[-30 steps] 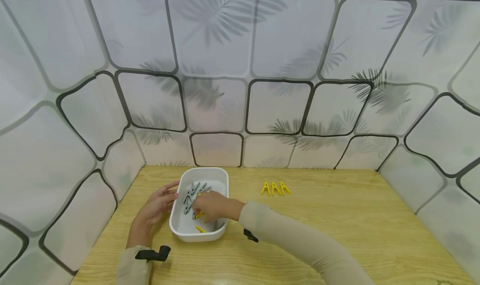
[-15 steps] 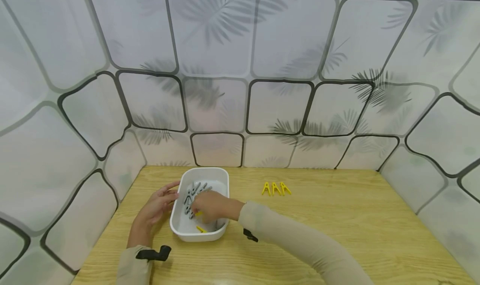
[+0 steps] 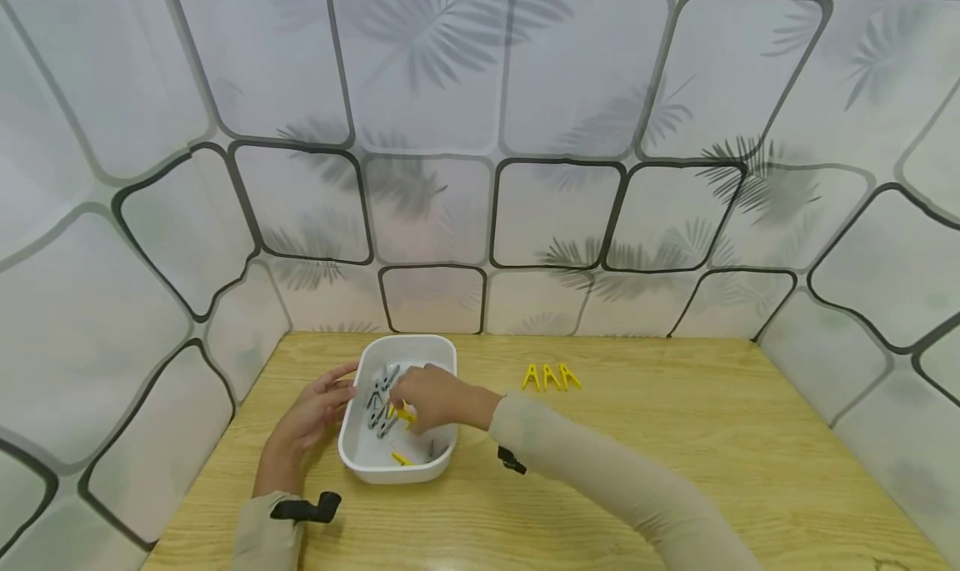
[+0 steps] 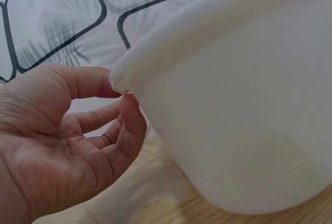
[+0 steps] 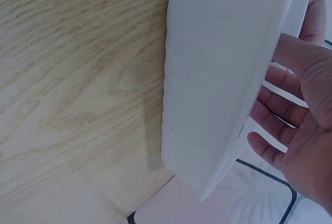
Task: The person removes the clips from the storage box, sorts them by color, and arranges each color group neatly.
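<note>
Head view: the left hand (image 3: 311, 413) pinches the rim of the white tray (image 3: 382, 475), presumably steadying it; inside, the right hand (image 3: 429, 398) pinches a yellow clip (image 3: 408, 416) beside grey clips (image 3: 372, 420); beyond, three yellow clips (image 3: 548, 371) lie lined up, seemingly sorted.

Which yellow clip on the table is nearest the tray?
The leftmost clip in the head view; the middle clip and right clip lie farther from the tray.
</note>
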A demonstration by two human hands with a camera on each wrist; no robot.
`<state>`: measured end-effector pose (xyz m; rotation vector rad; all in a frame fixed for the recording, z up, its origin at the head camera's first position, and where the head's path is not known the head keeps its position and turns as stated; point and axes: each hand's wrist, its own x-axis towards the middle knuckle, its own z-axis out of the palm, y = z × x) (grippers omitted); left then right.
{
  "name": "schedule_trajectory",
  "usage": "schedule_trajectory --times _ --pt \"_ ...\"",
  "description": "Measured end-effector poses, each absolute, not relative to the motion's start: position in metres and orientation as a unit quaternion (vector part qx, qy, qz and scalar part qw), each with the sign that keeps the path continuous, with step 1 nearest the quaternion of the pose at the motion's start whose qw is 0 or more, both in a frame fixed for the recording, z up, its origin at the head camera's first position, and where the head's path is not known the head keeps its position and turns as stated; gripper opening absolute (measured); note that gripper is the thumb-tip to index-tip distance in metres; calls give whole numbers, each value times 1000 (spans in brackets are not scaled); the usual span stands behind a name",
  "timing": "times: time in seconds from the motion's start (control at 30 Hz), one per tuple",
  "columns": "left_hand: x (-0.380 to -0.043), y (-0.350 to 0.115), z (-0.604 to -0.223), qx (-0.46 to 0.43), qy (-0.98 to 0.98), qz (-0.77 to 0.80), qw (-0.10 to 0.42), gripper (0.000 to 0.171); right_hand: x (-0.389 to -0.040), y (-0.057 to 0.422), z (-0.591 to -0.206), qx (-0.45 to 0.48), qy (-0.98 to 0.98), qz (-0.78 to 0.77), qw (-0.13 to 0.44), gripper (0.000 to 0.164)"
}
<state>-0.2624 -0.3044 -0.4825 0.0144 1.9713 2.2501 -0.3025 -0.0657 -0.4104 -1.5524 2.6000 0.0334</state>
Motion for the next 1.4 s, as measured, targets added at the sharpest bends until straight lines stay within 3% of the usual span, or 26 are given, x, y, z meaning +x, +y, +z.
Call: schedule_trajectory --times 0.33,0.6,0.93,1.4 --pt "-261 -306 -481 2 661 746 77 54 -308 -48 -409 -502 863 19 45 25" --pt "-261 -308 -484 -1 662 746 71 45 -310 -34 -403 -498 867 -1 21 28" --pt "-259 -310 -487 0 667 742 73 45 -309 -11 -409 -499 856 -129 -34 26" --pt "-256 -310 -489 8 669 740 70 45 -304 26 -422 -425 833 -328 -131 31"
